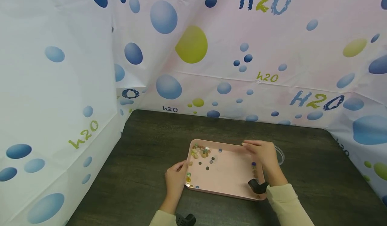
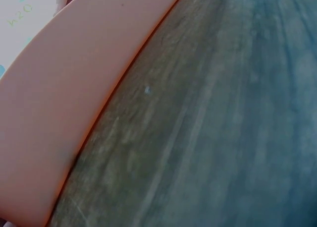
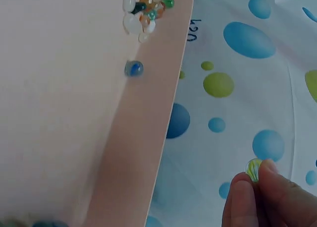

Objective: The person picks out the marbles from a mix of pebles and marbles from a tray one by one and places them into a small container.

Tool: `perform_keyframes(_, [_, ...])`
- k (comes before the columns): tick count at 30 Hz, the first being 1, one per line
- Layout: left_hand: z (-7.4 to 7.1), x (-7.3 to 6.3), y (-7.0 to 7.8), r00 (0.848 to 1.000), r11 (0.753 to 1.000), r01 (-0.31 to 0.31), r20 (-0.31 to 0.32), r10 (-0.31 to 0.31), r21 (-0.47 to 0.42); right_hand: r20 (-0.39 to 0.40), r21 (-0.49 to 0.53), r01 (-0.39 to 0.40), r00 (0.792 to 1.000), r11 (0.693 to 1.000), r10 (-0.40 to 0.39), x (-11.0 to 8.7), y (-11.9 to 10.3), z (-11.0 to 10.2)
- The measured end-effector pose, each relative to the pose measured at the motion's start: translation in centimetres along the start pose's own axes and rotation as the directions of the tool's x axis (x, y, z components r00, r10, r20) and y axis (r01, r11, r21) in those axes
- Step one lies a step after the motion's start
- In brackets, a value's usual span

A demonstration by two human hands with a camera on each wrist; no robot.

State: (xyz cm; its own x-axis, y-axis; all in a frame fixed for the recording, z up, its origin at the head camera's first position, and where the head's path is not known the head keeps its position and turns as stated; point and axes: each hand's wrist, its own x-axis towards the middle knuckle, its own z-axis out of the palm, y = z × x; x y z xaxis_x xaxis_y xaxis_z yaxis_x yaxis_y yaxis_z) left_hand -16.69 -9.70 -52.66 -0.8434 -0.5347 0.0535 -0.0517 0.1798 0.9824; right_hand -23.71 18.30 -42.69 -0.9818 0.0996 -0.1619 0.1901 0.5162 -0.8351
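A pink rectangular tray (image 1: 226,175) lies on the dark table, holding several glass marbles and pebbles. My left hand (image 1: 176,179) grips its left rim; in the left wrist view only the tray's outer wall (image 2: 74,83) shows, with the fingers mostly hidden. Over the far right rim is my right hand (image 1: 263,153). The right wrist view shows its thumb and fingertips pinching a clear marble (image 3: 253,169) with a yellow-green swirl. Pebbles cluster (image 1: 202,151) in the tray's far left corner. A blue marble (image 3: 133,68) sits apart along the far wall.
Behind the right hand stands a clear round container (image 1: 280,154), partly hidden. Marbles (image 1: 188,179) line the tray's near left side, and a dark blue one (image 1: 253,164) lies by the right wall. A white sheet (image 1: 272,51) with printed bubbles borders the table (image 1: 145,145).
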Motion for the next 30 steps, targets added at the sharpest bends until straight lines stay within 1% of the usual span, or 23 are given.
perform_keyframes(5, [0.0, 0.1, 0.0, 1.0, 1.0, 0.001, -0.001, -0.001, 0.005, -0.033, 0.05, -0.037, 0.999, 0.998, 0.038, -0.2, 0.5, -1.6])
perform_keyframes(11, [0.1, 0.2, -0.1, 1.0, 1.0, 0.012, 0.001, -0.012, -0.004, -0.126, 0.049, -0.046, 0.991, 0.998, 0.052, -0.5, 1.9, -3.4])
perform_keyframes(15, [0.2, 0.1, -0.2, 1.0, 1.0, 0.02, 0.003, -0.02, -0.018, -0.16, 0.069, -0.076, 0.983, 0.995, 0.086, -0.7, 2.8, -4.4])
perform_keyframes(22, [0.2, 0.1, -0.1, 1.0, 1.0, 0.018, 0.005, -0.018, -0.023, -0.206, 0.115, -0.086, 0.973, 0.99, 0.108, -0.7, 4.2, -5.5])
perform_keyframes(26, [0.2, 0.1, -0.2, 1.0, 1.0, 0.011, 0.002, -0.011, -0.022, -0.214, 0.159, -0.096, 0.968, 0.983, 0.129, -0.6, 5.1, -5.8])
perform_keyframes(30, [0.2, 0.2, -0.2, 1.0, 1.0, 0.012, 0.002, -0.012, -0.016, -0.228, 0.137, -0.107, 0.964, 0.985, 0.136, -0.6, 5.6, -5.9])
